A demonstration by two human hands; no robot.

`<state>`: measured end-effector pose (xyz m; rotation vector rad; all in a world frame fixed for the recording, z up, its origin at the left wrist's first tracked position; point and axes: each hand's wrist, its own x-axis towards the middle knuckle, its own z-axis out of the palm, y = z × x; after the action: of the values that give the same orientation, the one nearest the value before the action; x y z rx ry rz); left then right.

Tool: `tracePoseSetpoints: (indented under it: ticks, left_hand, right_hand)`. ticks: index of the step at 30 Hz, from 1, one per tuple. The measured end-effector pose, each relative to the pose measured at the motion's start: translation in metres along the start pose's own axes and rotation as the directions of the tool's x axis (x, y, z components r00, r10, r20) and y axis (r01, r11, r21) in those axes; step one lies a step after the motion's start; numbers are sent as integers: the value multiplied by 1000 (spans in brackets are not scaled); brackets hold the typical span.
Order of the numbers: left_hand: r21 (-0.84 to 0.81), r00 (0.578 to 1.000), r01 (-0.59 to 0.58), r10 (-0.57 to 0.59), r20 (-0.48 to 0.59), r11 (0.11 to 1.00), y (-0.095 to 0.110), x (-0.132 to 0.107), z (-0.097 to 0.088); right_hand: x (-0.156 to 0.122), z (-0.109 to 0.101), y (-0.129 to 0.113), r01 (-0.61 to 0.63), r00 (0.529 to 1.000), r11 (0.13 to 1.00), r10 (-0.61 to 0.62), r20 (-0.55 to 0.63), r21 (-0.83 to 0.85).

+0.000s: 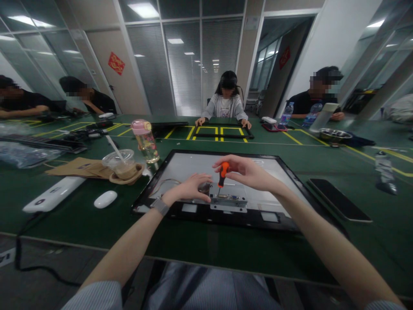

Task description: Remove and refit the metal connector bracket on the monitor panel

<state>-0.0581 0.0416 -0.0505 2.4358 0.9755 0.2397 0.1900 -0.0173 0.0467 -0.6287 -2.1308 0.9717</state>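
Observation:
A monitor panel [180,168] lies face down on the green table [97,224], its metal back and a grey connector bracket [229,201] showing. My right hand [248,172] is closed round an orange-handled screwdriver [222,171], held upright with its tip on the bracket. My left hand [190,188] rests curled on the panel just left of the screwdriver tip, fingers pinched over a small dark part I cannot make out.
To the left are a white mouse [105,199], a white flat device [53,194], a lidded drink cup [122,164] with straw and a pink-capped bottle [146,140]. A black phone [338,199] lies to the right. Other people sit around the table.

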Motion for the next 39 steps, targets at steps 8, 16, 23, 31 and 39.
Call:
tracePoseSetpoints:
  ticks: [8,16,23,31,39]
  left_hand:
    - [13,1000,14,-14,9,1000,1,0,-1]
    - [3,1000,3,-3,-9,1000,-3,1,3]
    - [-2,1000,-1,1,-3,1000,-3,0,2]
    - [0,1000,-16,16,-4,1000,-6,2,3]
    - [14,1000,-3,3,1,1000,-3,1,2]
  right_hand:
    - [2,2,13,-31,987,981,-1,-163,-192]
    - [1,5,12,32,999,996,-31,-7,88]
    - [2,3,17,-41,988,999,42,-151,14]
    - [0,2,8,-12,1000,995,11,9,97]
    - [2,-1,12,-48,993,986,64,-97,157]
